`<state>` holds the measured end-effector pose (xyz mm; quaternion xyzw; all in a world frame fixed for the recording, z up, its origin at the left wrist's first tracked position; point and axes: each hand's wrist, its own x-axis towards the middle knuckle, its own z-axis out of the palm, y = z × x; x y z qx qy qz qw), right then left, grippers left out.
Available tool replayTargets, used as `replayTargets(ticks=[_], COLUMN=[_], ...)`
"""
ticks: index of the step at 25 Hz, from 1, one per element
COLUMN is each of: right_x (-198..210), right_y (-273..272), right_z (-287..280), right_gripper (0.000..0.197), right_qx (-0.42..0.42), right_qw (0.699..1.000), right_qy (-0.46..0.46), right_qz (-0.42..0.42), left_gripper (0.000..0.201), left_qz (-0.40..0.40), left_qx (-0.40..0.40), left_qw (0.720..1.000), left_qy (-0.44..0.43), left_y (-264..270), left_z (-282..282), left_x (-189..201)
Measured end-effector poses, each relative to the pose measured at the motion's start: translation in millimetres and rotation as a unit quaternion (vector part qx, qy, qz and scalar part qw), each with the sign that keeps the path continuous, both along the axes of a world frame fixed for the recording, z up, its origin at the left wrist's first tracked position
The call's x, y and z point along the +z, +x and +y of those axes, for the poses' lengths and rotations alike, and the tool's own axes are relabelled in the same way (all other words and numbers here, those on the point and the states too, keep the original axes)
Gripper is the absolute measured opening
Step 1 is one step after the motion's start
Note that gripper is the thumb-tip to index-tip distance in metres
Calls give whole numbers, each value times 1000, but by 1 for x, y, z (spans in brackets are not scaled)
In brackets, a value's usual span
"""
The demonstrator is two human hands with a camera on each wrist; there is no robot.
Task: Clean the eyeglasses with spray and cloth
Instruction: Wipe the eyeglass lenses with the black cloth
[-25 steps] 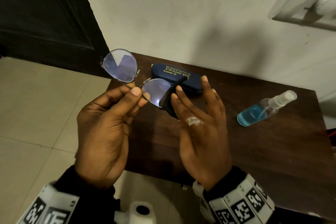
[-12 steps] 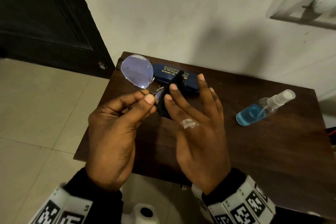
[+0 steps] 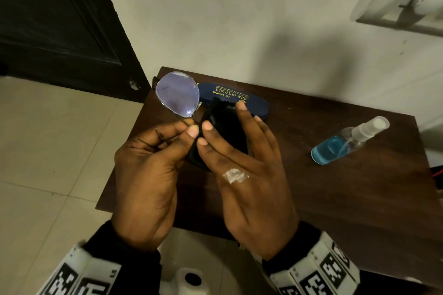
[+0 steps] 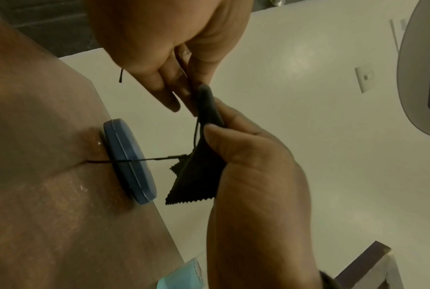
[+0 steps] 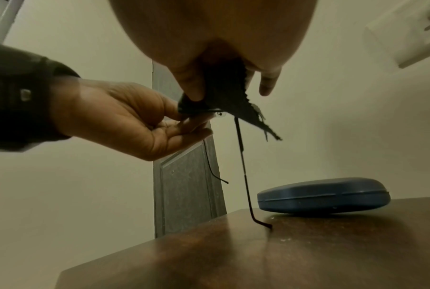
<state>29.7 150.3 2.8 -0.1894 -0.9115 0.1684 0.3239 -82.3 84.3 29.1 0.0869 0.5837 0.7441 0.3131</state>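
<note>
Black sleeves (image 3: 124, 254), white wristbands (image 3: 318, 270) (black square-patterned markers)

Thin metal-frame eyeglasses (image 3: 177, 97) w/ rounded lenses are hanging in the air above the table's near-left part, temples unfolded & pointing down, one lens showing bluish glare. Black zigzag-edged cloth (image 3: 221, 130) is wrapping over the other lens. Clear spray bottle (image 3: 348, 140) w/ blue liquid is lying on its side at right.

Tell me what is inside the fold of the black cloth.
The black cloth, pinched by the right hand, wraps one lens of the eyeglasses. That lens is fully covered. The other lens shows beside it, and the left hand pinches the frame near the bridge.
</note>
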Motion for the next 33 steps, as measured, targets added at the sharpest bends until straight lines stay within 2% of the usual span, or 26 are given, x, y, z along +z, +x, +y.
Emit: replayTargets(ticks=[4, 9, 14, 20, 24, 29, 33], right_x=[-2, -2, -4, 0, -2, 1, 0], right_y=[1, -3, -1, -5, -4, -8, -3], right_z=[7, -4, 0, -6, 3, -8, 7], right_gripper=[46, 45, 53, 51, 52, 51, 53], right_qx=[-83, -65, -144, -108, -171, -87, -158], right_qw=[996, 998, 989, 993, 983, 994, 985], right_qy=[-21, -15, -31, -47, -57, -61, -57], right_qz=[-4, -2, -32, -18, -38, -9, -46], left_gripper=[12, 11, 11, 9, 10, 11, 12], left_qz=[10, 36, 30, 45, 43, 34, 33], left_qx=[2, 3, 23, -10, 4, -1, 0], left_qw=[1000, 999, 999, 999, 999, 999, 999], left_qy=[-15, -31, 6, 0, 6, 1, 9], left_y=[0, 4, 1, 11, 10, 13, 10], left_z=[0, 1, 2, 2, 3, 4, 5], left_x=[-2, -3, -4, -8, -8, -10, -10])
